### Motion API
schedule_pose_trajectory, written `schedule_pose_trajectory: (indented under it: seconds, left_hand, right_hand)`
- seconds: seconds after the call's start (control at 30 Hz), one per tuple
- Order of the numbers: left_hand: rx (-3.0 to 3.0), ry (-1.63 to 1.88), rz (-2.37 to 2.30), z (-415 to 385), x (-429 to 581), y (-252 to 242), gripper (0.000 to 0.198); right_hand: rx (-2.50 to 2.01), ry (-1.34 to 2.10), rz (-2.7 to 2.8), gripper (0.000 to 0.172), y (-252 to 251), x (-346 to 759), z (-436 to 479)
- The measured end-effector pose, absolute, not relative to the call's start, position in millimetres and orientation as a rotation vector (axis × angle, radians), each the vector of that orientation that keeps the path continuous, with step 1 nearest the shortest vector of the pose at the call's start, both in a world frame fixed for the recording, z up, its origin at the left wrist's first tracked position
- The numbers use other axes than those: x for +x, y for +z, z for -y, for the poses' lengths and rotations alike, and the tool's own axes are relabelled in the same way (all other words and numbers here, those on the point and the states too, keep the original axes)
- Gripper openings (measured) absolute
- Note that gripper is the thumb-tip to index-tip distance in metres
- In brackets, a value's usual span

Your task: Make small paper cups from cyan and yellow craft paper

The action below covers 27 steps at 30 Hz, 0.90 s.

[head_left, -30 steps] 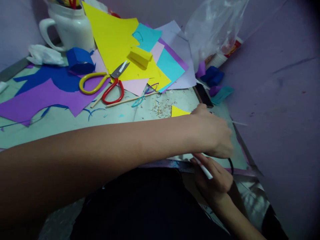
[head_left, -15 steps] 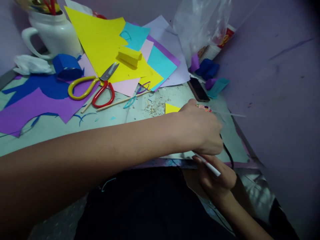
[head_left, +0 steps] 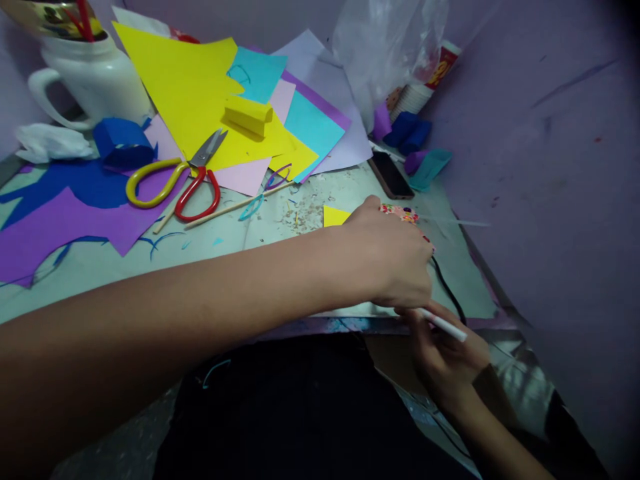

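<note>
My left hand (head_left: 393, 257) reaches across from the left, closed, with its fingers curled out of sight. Past its knuckles shows a bead-covered object (head_left: 400, 213), with a thin translucent stick (head_left: 455, 220) jutting to the right. A black cord (head_left: 450, 290) runs out nearby, which suggests a glue gun. Whether my left hand grips it is hidden. Just below, my right hand (head_left: 447, 363) is closed around a slim white stick (head_left: 447, 325), whose upper end disappears under my left hand. A yellow paper piece (head_left: 335, 215) peeks out beyond my left wrist.
Yellow-and-red-handled scissors (head_left: 195, 167) lie by coloured paper sheets (head_left: 175, 87). A white mug (head_left: 95, 80) stands at the back left. A phone (head_left: 393, 177), stacked paper cups (head_left: 413, 100) and a plastic bag (head_left: 385, 53) are beside the right wall. Wooden skewers (head_left: 220, 215) rest mid-table.
My right hand has shifted to the right with the white stick. My left hand has moved slightly left, uncovering more of the beaded object. The view has shifted a little.
</note>
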State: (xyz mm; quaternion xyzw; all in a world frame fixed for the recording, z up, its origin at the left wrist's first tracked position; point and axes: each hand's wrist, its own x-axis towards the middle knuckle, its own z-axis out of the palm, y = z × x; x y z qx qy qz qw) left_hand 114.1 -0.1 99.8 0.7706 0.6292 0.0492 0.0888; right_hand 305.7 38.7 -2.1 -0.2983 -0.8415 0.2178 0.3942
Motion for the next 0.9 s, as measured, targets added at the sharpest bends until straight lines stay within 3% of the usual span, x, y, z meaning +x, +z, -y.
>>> schedule_pose_trajectory:
  seconds: [0.1, 0.23, 0.37, 0.47, 0.63, 0.73, 0.9]
  left_hand:
    - [2.31, 0.367, -1.929, -0.7, 110.3, 86.6, 0.025]
    - [2.417, 0.753, -2.07, -2.2, 108.1, 68.5, 0.032]
    - [2.229, 0.657, -2.195, -8.4, 111.1, 64.3, 0.049]
    - [2.152, 0.562, -2.126, -14.6, 103.8, 73.8, 0.043]
    - [1.916, 1.048, -2.381, -25.8, 54.8, 113.6, 0.043]
    - [1.663, 1.048, -2.732, -31.6, 20.1, 130.7, 0.048]
    - [1.451, 1.0, -2.91, -34.1, -11.5, 125.5, 0.047]
  right_hand:
    - [-0.927, 0.886, 1.68, 0.012, 5.9, 302.7, -46.4]
    - [-0.849, 0.976, 1.348, 0.019, 24.7, 295.5, -74.8]
    - [-0.794, 0.934, 1.339, 0.019, 39.7, 286.9, -115.7]
    - [-0.721, 0.802, 1.527, 0.021, 45.1, 280.0, -154.6]
    - [-0.662, 0.375, 2.074, 0.017, 46.0, 268.7, -231.2]
    - [-0.607, 0.302, 2.321, 0.018, 43.6, 260.6, -271.7]
    - [-0.482, 0.31, 2.683, 0.029, 38.9, 247.2, -314.0]
